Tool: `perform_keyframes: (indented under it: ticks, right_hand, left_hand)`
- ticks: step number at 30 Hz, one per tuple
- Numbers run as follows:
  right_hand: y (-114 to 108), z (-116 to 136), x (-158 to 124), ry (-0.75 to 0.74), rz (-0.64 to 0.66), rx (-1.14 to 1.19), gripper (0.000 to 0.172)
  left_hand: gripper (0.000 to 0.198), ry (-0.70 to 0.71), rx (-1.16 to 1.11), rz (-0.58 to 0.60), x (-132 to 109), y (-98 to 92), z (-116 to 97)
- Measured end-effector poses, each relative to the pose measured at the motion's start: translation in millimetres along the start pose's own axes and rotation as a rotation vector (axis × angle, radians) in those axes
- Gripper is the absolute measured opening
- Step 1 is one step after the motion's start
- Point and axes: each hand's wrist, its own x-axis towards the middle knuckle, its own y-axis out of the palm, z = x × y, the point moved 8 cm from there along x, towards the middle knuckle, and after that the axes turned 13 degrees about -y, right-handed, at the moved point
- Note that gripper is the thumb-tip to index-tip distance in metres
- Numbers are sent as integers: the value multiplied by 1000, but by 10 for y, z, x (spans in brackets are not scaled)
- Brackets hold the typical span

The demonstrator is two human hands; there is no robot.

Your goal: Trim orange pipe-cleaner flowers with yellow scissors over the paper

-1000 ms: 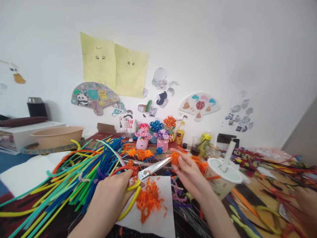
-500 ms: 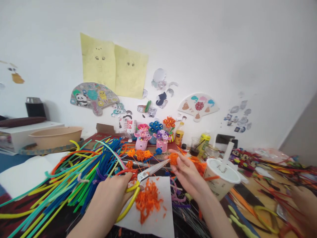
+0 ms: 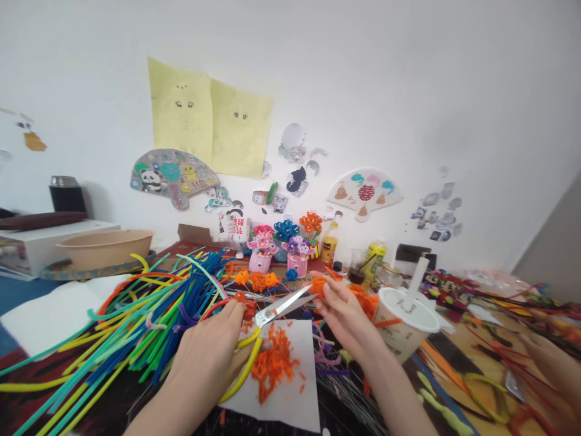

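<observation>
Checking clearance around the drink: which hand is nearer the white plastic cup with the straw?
Right. The right hand, pinching orange pipe cleaner, is just left of the cup, not touching; the left hand, on the yellow-handled scissors, is farther left.

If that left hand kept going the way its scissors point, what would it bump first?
Probably the orange pipe cleaner tuft in the right hand, just past the scissors' tips, though depth is unclear.

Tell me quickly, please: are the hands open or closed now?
Left hand: closed, holding scissors.
Right hand: closed, pinching an orange pipe cleaner.
</observation>
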Motion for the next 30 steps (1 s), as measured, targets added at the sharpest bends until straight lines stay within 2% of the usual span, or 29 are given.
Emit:
perform_keyframes:
  ticks: [4,11,24,30]
  right_hand:
    - [25,1,-5,3,13,25,32]
    - [26,2,4,-13,27,20,30]
    - [50,13,1,-10,56,-5,31]
    - [60,25,-5,-17,57,-24,32]
  left_hand:
    - [29,-28,76,23,11,30,10]
    - [40,15,121,45,37,146,-32]
    - [29,16,165,156,40,207,-28]
    - [28,-1,159,162,54,222,-21]
